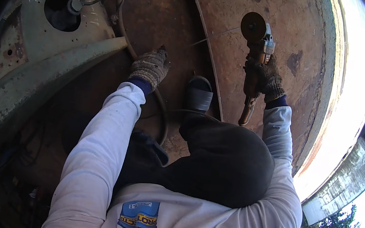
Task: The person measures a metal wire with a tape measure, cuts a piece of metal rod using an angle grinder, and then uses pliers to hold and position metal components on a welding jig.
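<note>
My right hand (265, 76), in a dark knitted work glove, is wrapped round the body of an angle grinder (262, 46). The grinder's round dark disc (253, 26) points away from me, and its handle end hangs back toward my knee. In a grey-brown knitted glove, my left hand (151, 67) is closed, with the fingers curled in. A small dark tip shows at its far side; what it grips, if anything, I cannot make out. Beside that hand runs a brown hose (126, 37), passing behind the wrist.
To the left stands a worn green metal panel (58, 61) with a large round hole, chalk marks and a cylindrical fitting (74, 7). A long thin metal edge (207, 38) crosses the stained brown floor (231, 2). My sandalled foot (199, 95) rests near it.
</note>
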Action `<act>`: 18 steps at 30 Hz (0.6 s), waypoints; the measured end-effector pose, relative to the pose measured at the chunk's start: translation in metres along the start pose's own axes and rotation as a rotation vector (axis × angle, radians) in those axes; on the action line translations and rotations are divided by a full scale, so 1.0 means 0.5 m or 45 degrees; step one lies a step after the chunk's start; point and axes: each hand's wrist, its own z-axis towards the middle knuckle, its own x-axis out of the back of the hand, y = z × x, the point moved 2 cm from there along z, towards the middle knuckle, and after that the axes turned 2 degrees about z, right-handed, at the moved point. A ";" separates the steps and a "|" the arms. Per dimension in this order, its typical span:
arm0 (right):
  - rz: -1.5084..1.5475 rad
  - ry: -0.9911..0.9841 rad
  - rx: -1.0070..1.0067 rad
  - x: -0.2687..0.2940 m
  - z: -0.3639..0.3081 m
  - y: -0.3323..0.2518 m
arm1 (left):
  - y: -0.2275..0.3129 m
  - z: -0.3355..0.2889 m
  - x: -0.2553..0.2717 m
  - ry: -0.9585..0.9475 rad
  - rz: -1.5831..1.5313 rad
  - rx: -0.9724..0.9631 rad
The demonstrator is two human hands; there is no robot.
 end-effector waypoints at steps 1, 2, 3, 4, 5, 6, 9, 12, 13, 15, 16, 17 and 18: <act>-0.117 -0.001 -0.017 0.012 0.001 0.004 | -0.008 -0.002 -0.006 -0.005 0.058 -0.040; -0.234 -0.001 -0.034 0.022 0.001 0.009 | -0.010 0.004 -0.014 -0.066 0.054 -0.023; -0.315 -0.006 -0.021 0.030 0.001 0.018 | -0.012 0.012 -0.020 -0.126 0.051 -0.006; -0.393 -0.011 -0.009 0.034 -0.001 0.026 | -0.012 0.016 -0.023 -0.187 0.049 0.009; -0.471 -0.016 0.003 0.038 -0.003 0.033 | -0.012 0.018 -0.022 -0.152 0.048 -0.015; -0.471 0.001 0.004 0.042 -0.006 0.041 | -0.016 0.019 -0.021 -0.116 0.047 -0.038; -0.490 0.039 -0.004 0.031 -0.022 0.051 | -0.003 0.014 -0.014 -0.146 0.010 0.009; -0.576 0.064 0.007 0.024 -0.031 0.069 | 0.005 -0.006 -0.024 -0.173 0.006 0.027; -0.619 0.073 0.040 0.014 -0.035 0.063 | 0.003 -0.009 -0.031 -0.168 0.011 0.025; -0.659 0.062 0.058 -0.005 -0.035 0.049 | -0.008 -0.003 -0.040 -0.123 0.011 -0.001; -0.658 0.044 0.039 -0.014 -0.037 0.036 | -0.007 -0.003 -0.040 -0.103 0.008 -0.018; -0.658 0.025 0.019 -0.020 -0.039 0.031 | -0.005 -0.004 -0.042 -0.114 0.023 -0.021; -0.600 -0.009 0.005 -0.024 -0.039 0.035 | -0.004 -0.004 -0.044 -0.124 0.037 -0.024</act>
